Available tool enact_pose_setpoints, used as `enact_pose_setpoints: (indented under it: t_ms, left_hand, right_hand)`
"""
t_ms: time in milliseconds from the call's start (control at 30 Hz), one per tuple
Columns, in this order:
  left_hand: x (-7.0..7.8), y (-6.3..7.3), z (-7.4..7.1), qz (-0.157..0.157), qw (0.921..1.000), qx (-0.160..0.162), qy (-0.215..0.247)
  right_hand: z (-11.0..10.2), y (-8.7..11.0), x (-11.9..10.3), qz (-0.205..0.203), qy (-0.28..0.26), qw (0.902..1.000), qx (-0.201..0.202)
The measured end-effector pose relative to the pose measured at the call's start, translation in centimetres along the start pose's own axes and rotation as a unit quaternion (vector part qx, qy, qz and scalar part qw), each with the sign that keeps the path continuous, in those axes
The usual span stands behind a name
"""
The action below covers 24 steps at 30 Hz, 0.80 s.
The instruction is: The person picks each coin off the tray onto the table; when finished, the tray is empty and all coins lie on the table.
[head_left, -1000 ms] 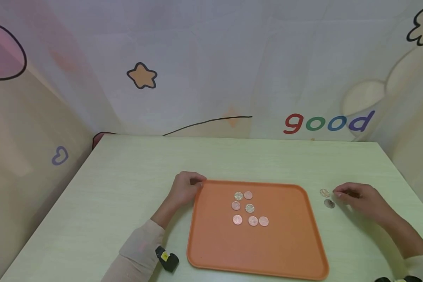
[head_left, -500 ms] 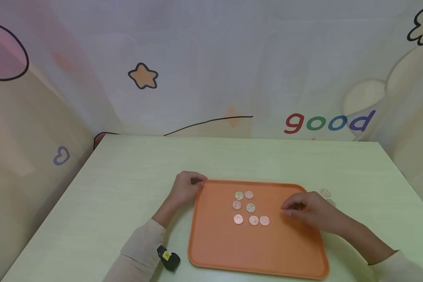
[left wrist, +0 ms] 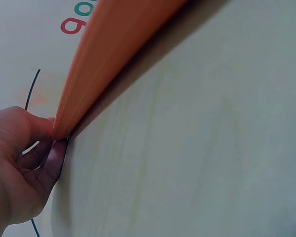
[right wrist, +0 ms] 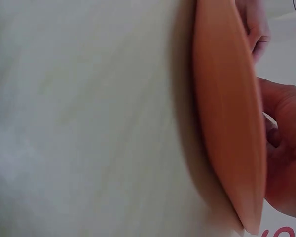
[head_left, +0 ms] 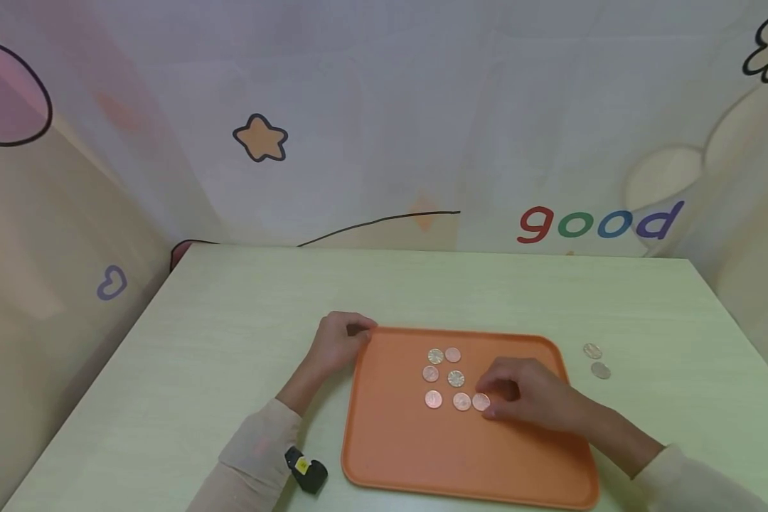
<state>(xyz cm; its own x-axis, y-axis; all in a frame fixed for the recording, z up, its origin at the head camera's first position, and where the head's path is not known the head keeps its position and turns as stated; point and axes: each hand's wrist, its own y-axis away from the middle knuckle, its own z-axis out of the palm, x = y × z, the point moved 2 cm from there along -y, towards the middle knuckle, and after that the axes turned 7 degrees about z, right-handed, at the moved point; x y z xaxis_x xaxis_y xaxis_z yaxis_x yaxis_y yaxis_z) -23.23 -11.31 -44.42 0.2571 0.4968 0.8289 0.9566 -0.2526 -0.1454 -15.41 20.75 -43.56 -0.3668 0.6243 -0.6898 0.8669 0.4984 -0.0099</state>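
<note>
An orange tray (head_left: 409,455) lies on the table, with several coins in its upper middle. My left hand (head_left: 336,343) pinches its far left corner; the left wrist view shows thumb and fingers on either side of the corner. Over the tray's right half is my right hand (head_left: 531,395), fingers curved. Its thumb and index finger stand at opposite edges of the rightmost coin (head_left: 481,402), which lies flat; whether they grip it I cannot tell. Another coin (head_left: 462,402) lies just to its left. The tray's wall hides the right fingertips in the right wrist view.
Two coins, a farther one (head_left: 592,350) and a nearer one (head_left: 601,370), lie on the table right of the tray. The pale table (head_left: 166,398) reaches back to a printed cloth backdrop (head_left: 384,128). A black wrist device (head_left: 306,471) sits by the left sleeve.
My right hand has moved left from beside the two table coins, across the tray's right edge, to the rightmost tray coin. My left hand stays on the corner.
</note>
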Motion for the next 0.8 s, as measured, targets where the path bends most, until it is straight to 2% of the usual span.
enact_pose_setpoints:
  t_ms: [300,433,800]
  left_hand:
    - [0.1,0.1,-0.1,0.0,1.0,-0.003,-0.003]
    - [0.1,0.1,-0.1,-0.002,1.0,-0.002,-0.002]
    - [0.1,0.1,0.0,-0.003,1.0,0.0,-0.001]
  right_hand:
    - [0.3,-0.3,-0.4,0.012,0.004,0.9999,0.002]
    - [0.4,-0.3,-0.6,0.013,0.023,0.9997,-0.001]
    - [0.4,-0.5,-1.3,0.024,0.057,0.9974,-0.038]
